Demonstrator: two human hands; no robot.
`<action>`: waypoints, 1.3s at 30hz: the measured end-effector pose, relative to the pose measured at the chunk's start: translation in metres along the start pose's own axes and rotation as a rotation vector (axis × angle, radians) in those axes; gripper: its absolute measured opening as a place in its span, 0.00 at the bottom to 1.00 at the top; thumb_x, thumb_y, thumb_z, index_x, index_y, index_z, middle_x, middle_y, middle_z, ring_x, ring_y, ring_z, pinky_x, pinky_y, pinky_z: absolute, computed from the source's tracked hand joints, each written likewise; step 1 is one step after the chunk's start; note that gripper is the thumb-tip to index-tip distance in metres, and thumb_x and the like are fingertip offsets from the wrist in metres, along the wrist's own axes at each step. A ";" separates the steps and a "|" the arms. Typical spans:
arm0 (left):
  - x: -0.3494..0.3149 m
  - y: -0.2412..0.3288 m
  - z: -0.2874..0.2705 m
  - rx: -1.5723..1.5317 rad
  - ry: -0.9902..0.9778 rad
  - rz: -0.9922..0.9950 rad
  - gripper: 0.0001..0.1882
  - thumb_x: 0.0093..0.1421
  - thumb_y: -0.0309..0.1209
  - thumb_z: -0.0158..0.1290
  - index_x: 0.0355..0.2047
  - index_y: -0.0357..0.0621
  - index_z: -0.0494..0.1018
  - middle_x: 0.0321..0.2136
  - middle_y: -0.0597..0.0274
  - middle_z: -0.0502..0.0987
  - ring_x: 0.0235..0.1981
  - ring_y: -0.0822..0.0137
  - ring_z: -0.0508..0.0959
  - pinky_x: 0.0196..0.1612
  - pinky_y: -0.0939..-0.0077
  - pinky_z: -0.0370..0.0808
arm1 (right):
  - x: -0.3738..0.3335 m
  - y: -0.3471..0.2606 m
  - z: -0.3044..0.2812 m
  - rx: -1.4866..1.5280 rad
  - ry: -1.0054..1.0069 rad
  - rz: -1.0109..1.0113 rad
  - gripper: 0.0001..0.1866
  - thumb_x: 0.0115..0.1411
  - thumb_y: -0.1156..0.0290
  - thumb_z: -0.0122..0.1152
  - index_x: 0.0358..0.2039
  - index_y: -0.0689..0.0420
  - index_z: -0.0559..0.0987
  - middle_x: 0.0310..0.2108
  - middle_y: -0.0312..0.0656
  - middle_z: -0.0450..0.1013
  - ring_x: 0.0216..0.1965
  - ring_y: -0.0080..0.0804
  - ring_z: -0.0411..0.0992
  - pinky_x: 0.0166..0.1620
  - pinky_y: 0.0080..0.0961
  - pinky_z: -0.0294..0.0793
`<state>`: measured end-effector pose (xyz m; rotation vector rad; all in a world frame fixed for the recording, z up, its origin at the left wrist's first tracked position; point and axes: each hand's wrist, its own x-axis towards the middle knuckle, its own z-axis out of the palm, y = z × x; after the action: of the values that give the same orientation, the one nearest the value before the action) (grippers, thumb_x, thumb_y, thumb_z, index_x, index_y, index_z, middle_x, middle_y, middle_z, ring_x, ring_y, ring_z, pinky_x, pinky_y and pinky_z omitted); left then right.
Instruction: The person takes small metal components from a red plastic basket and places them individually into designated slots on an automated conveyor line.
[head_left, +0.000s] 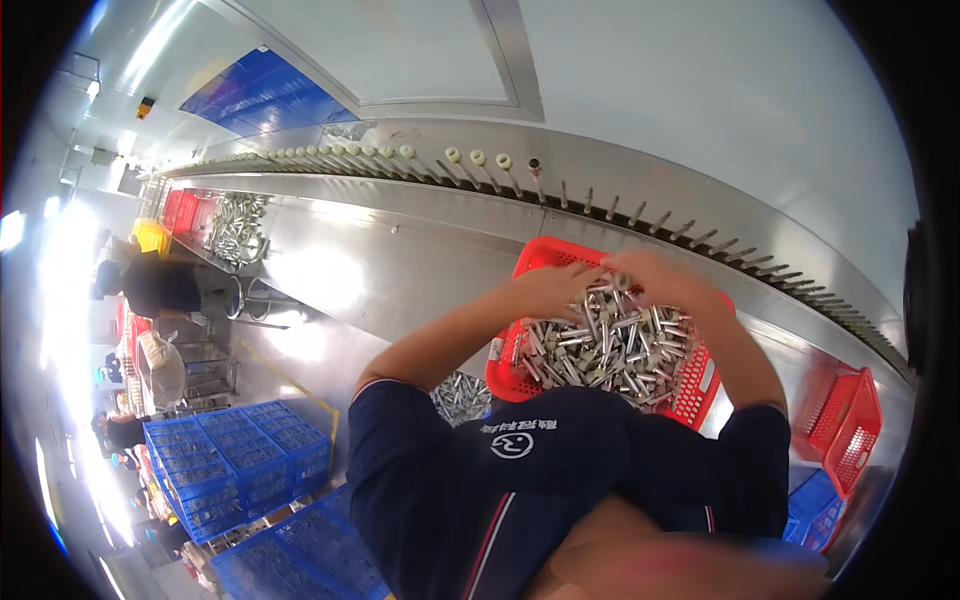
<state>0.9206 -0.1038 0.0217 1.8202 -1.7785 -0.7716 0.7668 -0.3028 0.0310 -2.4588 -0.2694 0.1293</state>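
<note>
Navy-blue short-sleeved cloth shirt [420,480] right up close at six o'clock, and both bare arms curve up around a red perforated plastic basket [508,382], sitting between the middle and four o'clock on the silvery metal table [400,255]. It's heaped with silvery cylindrical metal parts [640,350]! Up at the basket's eleven o'clock, the left hand [548,290], fingers bent down over the pieces; at its one o'clock, the right hand [655,278], a blur. Whether either hand's fingers grip a part, I cannot tell. Beyond them, a long row of upright thin metal pins [640,212] sweeps from ten through twelve to three, pale cream round caps [478,158] topping those from ten to twelve. Below the left forearm, more small shiny metal pieces [460,398]. Another red plastic basket [855,445] near four, blue plastic crates [240,450] at eight, a dark-clothed co-worker [160,283] at nine!
</note>
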 end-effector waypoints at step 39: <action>-0.017 -0.110 -0.111 0.649 0.700 0.017 0.20 0.51 0.45 0.57 0.41 0.50 0.73 0.42 0.59 0.73 0.47 0.55 0.70 0.49 0.58 0.66 | 0.097 -0.029 -0.044 -0.149 0.375 0.110 0.24 0.51 0.63 0.58 0.49 0.57 0.70 0.46 0.48 0.69 0.49 0.48 0.65 0.50 0.39 0.66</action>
<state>1.0771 -0.0874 0.0283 2.0809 -1.6266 0.4913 0.8634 -0.2853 0.0808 -2.5841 0.0206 -0.3137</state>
